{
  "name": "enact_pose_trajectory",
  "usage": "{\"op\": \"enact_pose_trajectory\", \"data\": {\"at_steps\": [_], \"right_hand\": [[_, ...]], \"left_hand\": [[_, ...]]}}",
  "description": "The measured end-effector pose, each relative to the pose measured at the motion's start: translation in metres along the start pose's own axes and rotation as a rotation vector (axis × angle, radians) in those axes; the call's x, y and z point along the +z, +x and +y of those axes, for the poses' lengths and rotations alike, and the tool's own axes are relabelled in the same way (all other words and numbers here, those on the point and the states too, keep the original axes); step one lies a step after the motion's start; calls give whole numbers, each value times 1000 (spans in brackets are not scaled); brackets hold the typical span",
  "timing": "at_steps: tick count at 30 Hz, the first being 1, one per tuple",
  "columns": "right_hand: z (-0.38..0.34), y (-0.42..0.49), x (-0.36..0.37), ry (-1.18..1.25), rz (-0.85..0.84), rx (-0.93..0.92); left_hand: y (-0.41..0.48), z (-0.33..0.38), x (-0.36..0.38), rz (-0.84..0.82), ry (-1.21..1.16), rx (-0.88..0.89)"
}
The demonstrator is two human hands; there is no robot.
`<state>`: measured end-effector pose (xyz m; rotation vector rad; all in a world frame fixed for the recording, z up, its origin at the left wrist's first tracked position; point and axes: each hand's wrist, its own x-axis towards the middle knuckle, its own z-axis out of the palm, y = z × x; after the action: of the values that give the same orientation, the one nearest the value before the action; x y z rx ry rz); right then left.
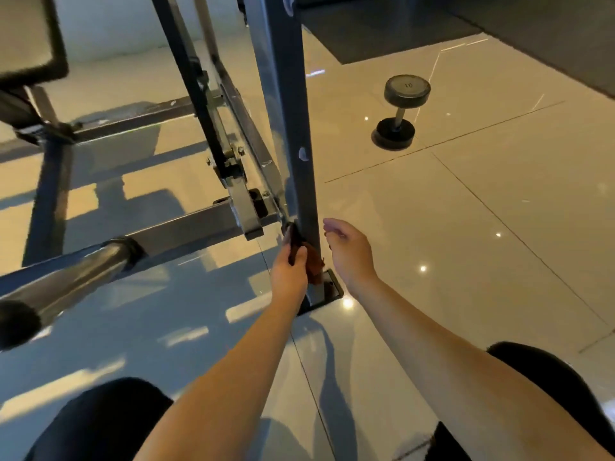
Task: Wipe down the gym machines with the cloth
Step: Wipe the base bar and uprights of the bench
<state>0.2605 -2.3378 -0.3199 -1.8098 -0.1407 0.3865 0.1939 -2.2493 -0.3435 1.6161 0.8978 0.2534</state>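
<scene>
1. Two hands are low down: my left hand (pixel 289 274) has its fingers (pixel 301 257) clamped on the cloth (pixel 295 239), pressing it against the upright post (pixel 293 128) just above the foot plate (pixel 327 287).
2. My right hand (pixel 349 254) hovers just beside the post, fingers apart and loose, holding nothing.
3. The cloth looks soft, light and limp. I judge it is best bunched in the palm so no corner trails.
4. The post looks like stiff, smooth metal. I would wrap the cloth around it and slide.

Your cloth (pixel 315 266) is rust-brown against the dark grey-blue machine post (pixel 283 94), which has white chipped spots. Far right, the dumbbell (pixel 400 116) is black. The floor tiles (pixel 499 201) are cream with thin dark lines.
</scene>
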Motion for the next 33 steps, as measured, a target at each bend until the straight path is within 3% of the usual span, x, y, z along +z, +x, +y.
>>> {"op": "enact_pose_trajectory", "data": {"at_steps": [8,11,16,21,24,33], "right_hand": [[-43,-1,-23,48,-172,-146],[-62,0,-28,63,-223,-153],[-81,-2,-42,10,-279,-155],[-111,2,-56,61,-265,-226],[-125,7,-55,118,-269,-255],[-125,8,-45,118,-333,-153]], "left_hand": [[-19,59,9,215,-240,146],[-23,76,15,271,-192,195],[-33,98,13,304,-146,89],[-46,137,-5,376,-52,341],[-36,144,-4,413,123,436],[-35,111,-3,272,256,389]]}}
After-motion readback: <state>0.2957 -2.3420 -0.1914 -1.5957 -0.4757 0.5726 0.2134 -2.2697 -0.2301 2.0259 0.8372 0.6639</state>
